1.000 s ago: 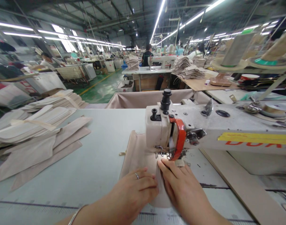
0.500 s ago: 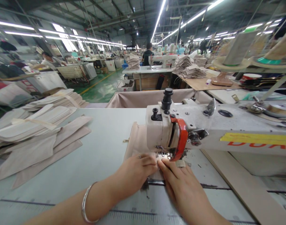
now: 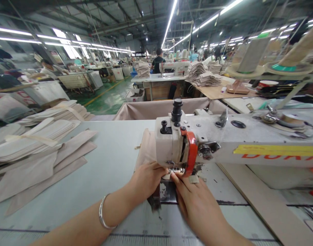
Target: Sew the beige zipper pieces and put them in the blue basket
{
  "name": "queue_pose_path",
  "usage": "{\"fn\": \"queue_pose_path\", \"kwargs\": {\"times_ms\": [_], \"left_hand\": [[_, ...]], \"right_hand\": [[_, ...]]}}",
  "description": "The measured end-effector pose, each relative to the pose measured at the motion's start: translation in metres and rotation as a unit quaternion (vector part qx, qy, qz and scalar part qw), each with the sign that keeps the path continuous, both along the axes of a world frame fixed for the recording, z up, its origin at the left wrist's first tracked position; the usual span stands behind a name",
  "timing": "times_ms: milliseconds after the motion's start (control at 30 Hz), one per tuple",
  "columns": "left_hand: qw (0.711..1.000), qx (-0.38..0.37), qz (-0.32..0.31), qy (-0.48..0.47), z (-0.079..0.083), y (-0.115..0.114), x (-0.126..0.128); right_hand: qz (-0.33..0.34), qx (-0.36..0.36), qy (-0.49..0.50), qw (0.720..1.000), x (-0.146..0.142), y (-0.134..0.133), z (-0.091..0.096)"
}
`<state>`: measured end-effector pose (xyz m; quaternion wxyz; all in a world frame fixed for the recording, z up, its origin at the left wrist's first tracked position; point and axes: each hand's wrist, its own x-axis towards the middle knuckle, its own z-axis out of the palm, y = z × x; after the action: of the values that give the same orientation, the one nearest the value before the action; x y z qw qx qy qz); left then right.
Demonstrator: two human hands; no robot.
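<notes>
Factory hall as seen from my seat. Fluorescent strips [image 3: 169, 20] run along the dark steel roof toward 12 o'clock, and bright windows [image 3: 66, 48] stand at 10 o'clock. A green floor [image 3: 107, 97] with a yellow line lies beyond my pale counter [image 3: 112, 150]. At 12 o'clock a white table [image 3: 156, 78] carries a distant sewing machine [image 3: 175, 68]. At 1 o'clock a wooden table [image 3: 218, 91] bears stacked pieces [image 3: 205, 77].

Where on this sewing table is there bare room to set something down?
The widest free patch is the grey tabletop between the stacked fabric pieces and the sewing machine. It is crowded at the needle, where the left hand and right hand meet the beige fabric.
</notes>
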<state>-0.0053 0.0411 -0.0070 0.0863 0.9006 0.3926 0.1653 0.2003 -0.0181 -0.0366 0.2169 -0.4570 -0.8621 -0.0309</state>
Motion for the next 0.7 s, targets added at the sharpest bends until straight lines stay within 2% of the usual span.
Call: {"fn": "queue_pose_path", "kwargs": {"times_ms": [333, 567, 700], "left_hand": [[0.998, 0.050, 0.006, -0.022, -0.0021, 0.0009, 0.0017], [0.998, 0.048, 0.037, -0.026, -0.0042, 0.0027, 0.0037], [0.997, 0.070, 0.032, -0.031, -0.0073, 0.0059, 0.0021]], "right_hand": [[-0.008, -0.008, 0.022, 1.000, -0.0030, 0.0000, 0.0035], [-0.020, -0.022, 0.033, 0.999, -0.0055, -0.0010, 0.0038], [-0.034, -0.018, 0.039, 0.998, -0.0063, -0.0014, 0.0054]]}}
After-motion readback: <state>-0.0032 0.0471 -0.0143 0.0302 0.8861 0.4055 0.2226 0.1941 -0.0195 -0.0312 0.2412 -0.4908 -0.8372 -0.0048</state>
